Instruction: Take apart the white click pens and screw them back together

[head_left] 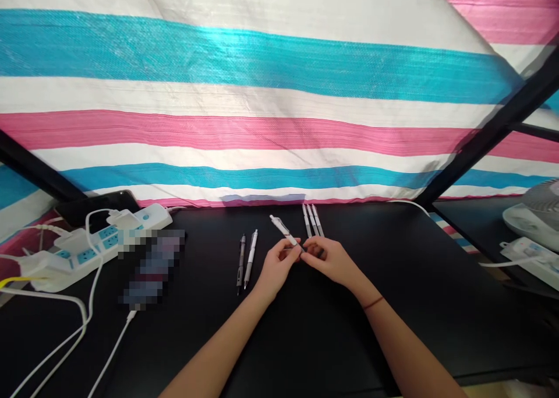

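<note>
A white pen (283, 229) is pinched in my left hand (279, 264), its clip end pointing up and to the left. Close beside it, my right hand (325, 259) has its fingers closed at the pen's lower grey end; the fingertips hide that end. Behind my right hand, three white and grey pens (313, 220) lie side by side on the black table (314, 340). Left of my left hand lie a dark pen (240, 264) and another white and grey pen (251, 258), next to each other.
A white power strip (98, 252) with plugs and cables runs along the left, with a blurred phone-like device (152, 270) beside it. A black device (102, 205) leans behind the strip. At the far right are a fan (539, 211) and a second strip (533, 258).
</note>
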`<state>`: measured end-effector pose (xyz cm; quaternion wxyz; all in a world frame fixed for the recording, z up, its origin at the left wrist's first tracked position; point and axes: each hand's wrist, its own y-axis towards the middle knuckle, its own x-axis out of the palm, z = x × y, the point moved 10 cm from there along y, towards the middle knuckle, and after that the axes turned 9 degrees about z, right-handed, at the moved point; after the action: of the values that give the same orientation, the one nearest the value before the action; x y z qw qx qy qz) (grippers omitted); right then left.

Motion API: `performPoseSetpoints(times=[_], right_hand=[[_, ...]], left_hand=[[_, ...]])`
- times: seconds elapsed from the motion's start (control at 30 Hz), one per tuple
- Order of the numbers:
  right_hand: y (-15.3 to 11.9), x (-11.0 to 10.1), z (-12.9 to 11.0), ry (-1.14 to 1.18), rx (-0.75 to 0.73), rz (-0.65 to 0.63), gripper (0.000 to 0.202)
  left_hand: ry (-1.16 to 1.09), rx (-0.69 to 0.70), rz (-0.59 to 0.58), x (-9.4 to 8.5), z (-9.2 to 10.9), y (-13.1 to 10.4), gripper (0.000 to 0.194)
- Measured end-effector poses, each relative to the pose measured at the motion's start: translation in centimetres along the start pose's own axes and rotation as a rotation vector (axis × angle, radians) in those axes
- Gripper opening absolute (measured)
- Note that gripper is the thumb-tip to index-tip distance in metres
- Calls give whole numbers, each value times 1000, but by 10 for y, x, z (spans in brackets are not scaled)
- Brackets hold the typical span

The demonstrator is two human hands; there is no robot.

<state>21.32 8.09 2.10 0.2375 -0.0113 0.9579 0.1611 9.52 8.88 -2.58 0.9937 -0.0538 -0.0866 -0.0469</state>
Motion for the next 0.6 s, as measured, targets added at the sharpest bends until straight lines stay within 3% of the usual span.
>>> performPoseSetpoints(times=[0.13,0.23,0.43,0.6], right_hand=[[-5,13,-15,-114,-102,-81,20],[-2,4,-12,-153,-97,-33,21],[10,-53,37,-508,95,207,29],[10,-59,65,-695,218,163,32]], left_hand=[[78,21,-18,1,1,1,36],[99,33,-11,2,1,1,40],[187,26,-30,5,-1,0,35],[320,46,-63,6,-1,-2,28]])
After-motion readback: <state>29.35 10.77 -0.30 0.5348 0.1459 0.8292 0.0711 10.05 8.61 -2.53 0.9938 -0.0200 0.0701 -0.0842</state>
